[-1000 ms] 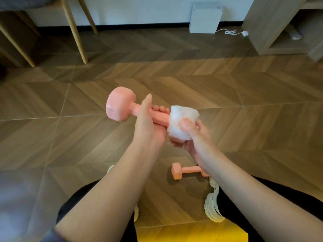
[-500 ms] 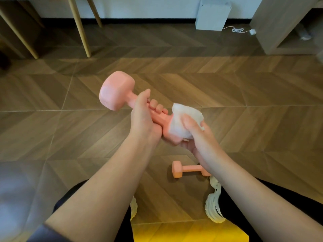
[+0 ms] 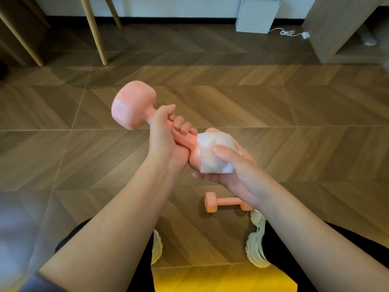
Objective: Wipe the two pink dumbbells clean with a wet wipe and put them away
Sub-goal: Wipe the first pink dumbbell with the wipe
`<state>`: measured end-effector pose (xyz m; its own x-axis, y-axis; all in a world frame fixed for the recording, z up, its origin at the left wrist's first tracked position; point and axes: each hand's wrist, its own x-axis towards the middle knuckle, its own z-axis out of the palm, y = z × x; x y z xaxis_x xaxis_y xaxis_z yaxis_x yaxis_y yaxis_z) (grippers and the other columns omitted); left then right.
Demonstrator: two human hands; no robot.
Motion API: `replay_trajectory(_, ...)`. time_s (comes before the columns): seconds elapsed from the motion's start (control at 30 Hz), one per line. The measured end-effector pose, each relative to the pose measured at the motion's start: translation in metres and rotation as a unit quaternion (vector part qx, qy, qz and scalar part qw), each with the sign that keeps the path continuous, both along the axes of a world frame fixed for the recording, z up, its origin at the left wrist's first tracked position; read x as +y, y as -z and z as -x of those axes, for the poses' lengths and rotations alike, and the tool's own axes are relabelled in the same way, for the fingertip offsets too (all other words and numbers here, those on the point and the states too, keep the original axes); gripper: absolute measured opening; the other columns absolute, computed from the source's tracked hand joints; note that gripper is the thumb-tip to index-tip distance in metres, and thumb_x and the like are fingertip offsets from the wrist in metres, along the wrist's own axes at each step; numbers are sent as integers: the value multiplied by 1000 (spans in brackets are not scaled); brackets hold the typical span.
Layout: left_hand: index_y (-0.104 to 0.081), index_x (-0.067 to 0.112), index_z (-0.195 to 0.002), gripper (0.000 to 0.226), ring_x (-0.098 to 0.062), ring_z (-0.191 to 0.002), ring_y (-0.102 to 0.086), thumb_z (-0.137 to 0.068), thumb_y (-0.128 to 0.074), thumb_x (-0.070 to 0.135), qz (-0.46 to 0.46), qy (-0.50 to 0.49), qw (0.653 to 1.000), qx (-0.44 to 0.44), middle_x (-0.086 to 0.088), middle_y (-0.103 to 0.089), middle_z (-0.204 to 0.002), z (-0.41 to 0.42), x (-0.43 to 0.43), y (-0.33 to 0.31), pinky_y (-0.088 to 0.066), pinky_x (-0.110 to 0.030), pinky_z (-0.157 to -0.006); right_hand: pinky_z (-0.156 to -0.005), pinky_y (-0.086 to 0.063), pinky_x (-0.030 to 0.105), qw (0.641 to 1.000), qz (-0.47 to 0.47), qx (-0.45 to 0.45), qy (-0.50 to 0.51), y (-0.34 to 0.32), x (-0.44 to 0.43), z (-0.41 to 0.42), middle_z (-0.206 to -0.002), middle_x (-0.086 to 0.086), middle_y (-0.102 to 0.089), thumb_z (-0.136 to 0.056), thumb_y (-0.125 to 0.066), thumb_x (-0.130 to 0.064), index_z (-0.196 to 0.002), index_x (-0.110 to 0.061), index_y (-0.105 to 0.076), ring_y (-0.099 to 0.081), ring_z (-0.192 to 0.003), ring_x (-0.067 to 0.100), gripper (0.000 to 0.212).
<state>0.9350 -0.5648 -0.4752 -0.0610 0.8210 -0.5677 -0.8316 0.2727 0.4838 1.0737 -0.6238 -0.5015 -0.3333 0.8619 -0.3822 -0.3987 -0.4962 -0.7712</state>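
A pink dumbbell (image 3: 132, 105) is held in the air over the wooden floor, tilted with its far head up to the left. My left hand (image 3: 166, 135) grips its handle. My right hand (image 3: 233, 167) cups the near head from below and the thumb presses a white wet wipe (image 3: 212, 152) onto it, so most of that head is covered. The second pink dumbbell (image 3: 223, 202) lies on the floor below my right wrist, its right end hidden by the arm.
My knees and white shoes (image 3: 255, 239) are at the bottom, with a yellow surface (image 3: 221, 279) under me. Wooden furniture legs (image 3: 94, 30) stand at the back left, a white box (image 3: 256, 13) with a cable at the wall, and a wooden shelf unit (image 3: 345, 28) at the back right.
The dumbbell has tilted, far head risen and near head dropped toward me. My right hand has shifted the wipe down over the near head, exposing part of that head.
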Motion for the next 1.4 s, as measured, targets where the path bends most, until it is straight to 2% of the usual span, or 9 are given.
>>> replay_trajectory(0.2, -32, 20, -58, 39, -11, -36, -26, -92, -51, 15, -3, 4, 1000, -8, 6, -26, -46, -1, 1, 2, -31, -17, -39, -83, -58, 52, 998, 23, -51, 11, 4, 5, 5, -121, 16, -66, -71, -79, -29, -128, -18, -53, -70, -91, 31, 63)
replay_trajectory(0.37, -34, 21, -56, 38, -12, -40, -26, -90, -52, 16, -29, 24, 999, 3, 6, -26, -48, 5, 3, -2, -34, -23, -45, -78, -58, 40, 987, -29, -93, -125, -1, 17, -27, -123, 7, -64, -60, -86, -18, -131, -28, -55, -69, -107, 23, 78)
replay_trajectory(0.47, -34, 22, -56, 38, -12, -39, -26, -90, -50, 16, -41, 51, 998, 9, 7, -25, -47, 6, 1, -1, -34, -23, -45, -78, -60, 41, 981, -29, -112, -157, 0, 19, -37, -120, 5, -65, -59, -89, -13, -123, -37, -63, -69, -108, 21, 74)
replay_trajectory(0.63, -35, 22, -54, 40, -11, -39, -27, -91, -50, 17, -45, 79, 996, 23, 7, -26, -46, 1, -4, 2, -35, -23, -45, -69, -59, 34, 977, -9, -112, -181, -4, 20, -36, -103, -3, -75, -57, -87, -23, -121, -31, -61, -73, -98, 21, 69)
replay_trajectory(0.93, -35, 21, -58, 38, -12, -38, -29, -91, -52, 16, -47, 166, 981, 88, 5, -29, -43, -14, -11, 8, -35, -23, -45, -83, -60, 49, 951, 55, -159, -258, -8, 21, -42, -119, 10, -70, -69, -80, -13, -129, -26, -57, -70, -108, 28, 65)
replay_trajectory(1.07, -35, 20, -58, 38, -12, -39, -29, -91, -52, 15, -45, 177, 980, 77, 5, -29, -44, -18, -14, 8, -33, -27, -48, -81, -60, 49, 950, 78, -158, -258, -14, 21, -45, -131, 12, -63, -66, -83, -11, -133, -31, -53, -69, -110, 30, 76)
replay_trajectory(1.2, -34, 21, -59, 37, -12, -39, -28, -92, -52, 16, -33, 136, 988, 59, 6, -28, -45, -13, -10, 5, -34, -25, -46, -82, -55, 64, 977, 132, -40, -160, -10, 14, -46, -134, 12, -60, -33, -102, -26, -141, -31, -46, -64, -115, 40, 122)
replay_trajectory(1.33, -32, 21, -62, 36, -11, -39, -26, -92, -51, 16, -23, 49, 998, 39, 7, -26, -47, -4, -3, 1, -34, -24, -46, -93, -49, 66, 984, 145, 50, -85, -3, -5, -13, -134, 21, -61, -37, -101, -37, -141, -18, -48, -61, -119, 43, 118)
replay_trajectory(1.4, -32, 21, -62, 36, -11, -39, -26, -92, -51, 15, -30, 20, 999, 25, 7, -27, -47, -1, 0, 0, -35, -24, -44, -92, -52, 61, 988, 141, 62, -28, -2, -7, 3, -133, 21, -62, -52, -95, -37, -142, -16, -47, -62, -119, 41, 104)
